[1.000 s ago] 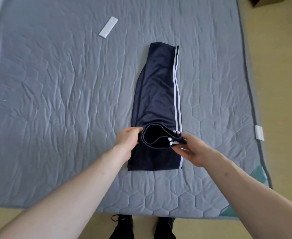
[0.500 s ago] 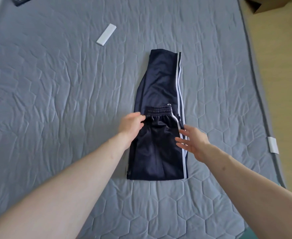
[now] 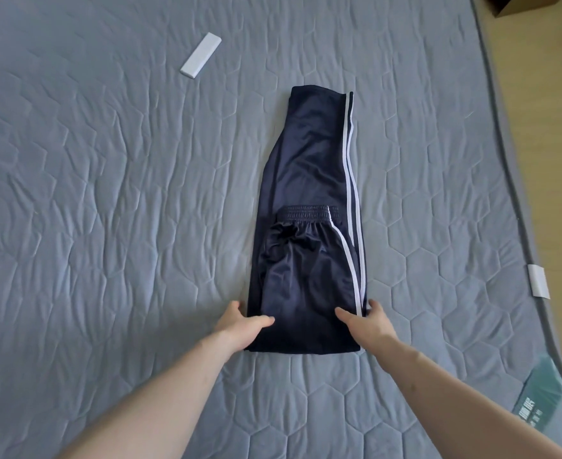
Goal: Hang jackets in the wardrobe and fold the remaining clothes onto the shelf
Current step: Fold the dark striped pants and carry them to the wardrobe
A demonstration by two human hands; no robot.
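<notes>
- Track trousers (image 3: pixel 309 180), navy with white side stripes: lie flat on the grey quilted mattress (image 3: pixel 107 193), long axis running away from the person; waistband end folded over onto the legs, elastic waistband facing the far end.
- Left hand (image 3: pixel 240 321): pinches the near left edge of the folded trousers, thumb on top, fingers at the side.
- Right hand (image 3: pixel 369 323): grasps the near right edge at the stripes, thumb on top.
- White flat box (image 3: pixel 200 60): on the mattress, far left, well apart from the trousers.
- Cardboard box (image 3: pixel 511 5): at the top right corner; contents not visible.
</notes>
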